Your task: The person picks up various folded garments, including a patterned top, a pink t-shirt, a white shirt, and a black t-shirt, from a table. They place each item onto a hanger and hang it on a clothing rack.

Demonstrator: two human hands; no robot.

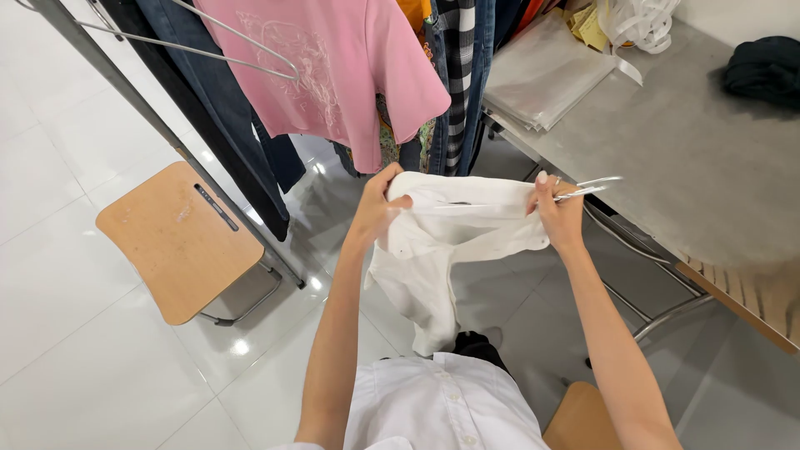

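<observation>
A white shirt (442, 250) hangs in front of me, held up by both hands at its top edge. My left hand (377, 207) grips the shirt's left side. My right hand (557, 212) pinches the right side together with a metal wire hanger (593, 187), whose end sticks out to the right, toward the table. Part of the hanger lies inside the shirt and is hidden. The lower half of the shirt droops toward my lap.
A clothes rack carries a pink T-shirt (342, 67), jeans (217, 92) and a checked garment (454, 75). A wooden chair (175, 242) stands left. A grey table (692, 150) at right holds plastic sleeves (546, 71) and a dark folded cloth (765, 71).
</observation>
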